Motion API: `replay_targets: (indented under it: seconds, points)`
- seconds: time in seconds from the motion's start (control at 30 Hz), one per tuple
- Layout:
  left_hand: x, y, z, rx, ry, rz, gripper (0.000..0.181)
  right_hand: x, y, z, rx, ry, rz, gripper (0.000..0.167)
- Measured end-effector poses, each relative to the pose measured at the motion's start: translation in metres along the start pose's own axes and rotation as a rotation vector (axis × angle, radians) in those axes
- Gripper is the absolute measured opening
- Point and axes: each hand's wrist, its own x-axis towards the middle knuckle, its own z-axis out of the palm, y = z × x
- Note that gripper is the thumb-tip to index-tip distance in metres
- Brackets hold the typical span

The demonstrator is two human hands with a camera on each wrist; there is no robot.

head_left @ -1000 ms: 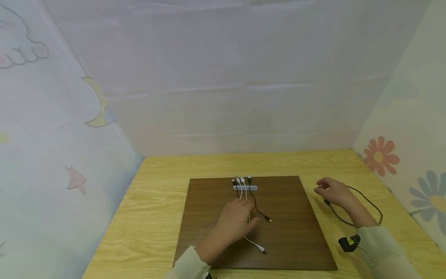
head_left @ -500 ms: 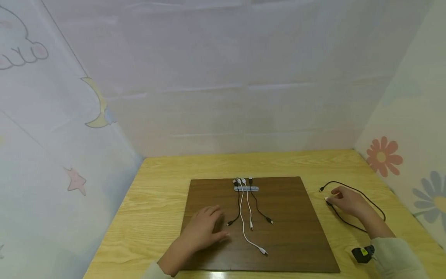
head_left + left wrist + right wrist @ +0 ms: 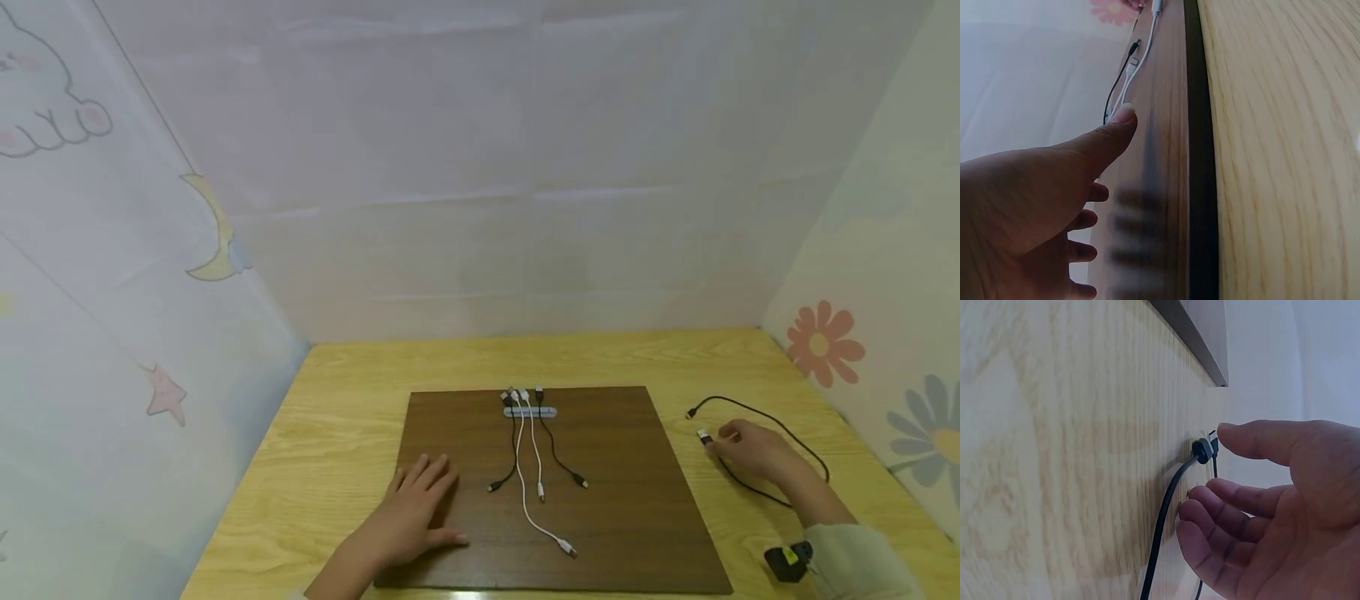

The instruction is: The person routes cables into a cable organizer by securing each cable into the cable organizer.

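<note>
My right hand (image 3: 753,454) hovers beside a black USB cable (image 3: 1202,450) on the table, right of the brown board (image 3: 615,525). In the right wrist view its thumb and loosely bent fingers stand apart, with a gap between them and the cable's plug. The cable curves behind the hand; its smaller plug (image 3: 691,413) lies farther back. My left hand (image 3: 408,515) is spread low over the board's left front part, holding nothing. Light-coloured cable clip (image 3: 551,412) sits near the board's back edge, with black and white cables running through it.
On the board, a long white cable (image 3: 566,547) reaches toward the front, beside a shorter white cable (image 3: 541,492). Two black cables end at a left plug (image 3: 495,486) and a right plug (image 3: 581,480). Printed cloth walls (image 3: 450,250) enclose the wooden table (image 3: 360,367).
My left hand has moved left and toward me, away from the cables on the board. My right hand has shifted slightly right and toward me, to beside the black cable's USB plug.
</note>
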Motion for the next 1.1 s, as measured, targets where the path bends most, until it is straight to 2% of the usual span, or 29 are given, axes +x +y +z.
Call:
replay_targets:
  seconds: [0.3, 0.6, 0.9, 1.1]
  points:
    - [-0.008, -0.007, 0.010, -0.009, -0.030, 0.001, 0.095, 0.003, -0.004, 0.010, 0.004, -0.016, 0.011, 0.061]
    - [-0.008, -0.006, 0.012, 0.058, -0.034, 0.025, 0.093, 0.009, -0.002, 0.009, -0.016, -0.028, 0.016, 0.065]
    - [-0.008, -0.008, 0.015, 0.085, -0.034, 0.035, 0.091, 0.014, -0.004, 0.010, -0.034, -0.030, 0.040, 0.041]
    - [-0.010, -0.008, 0.014, 0.080, -0.011, 0.047, 0.090, 0.014, -0.005, 0.007, -0.052, -0.015, 0.040, 0.034]
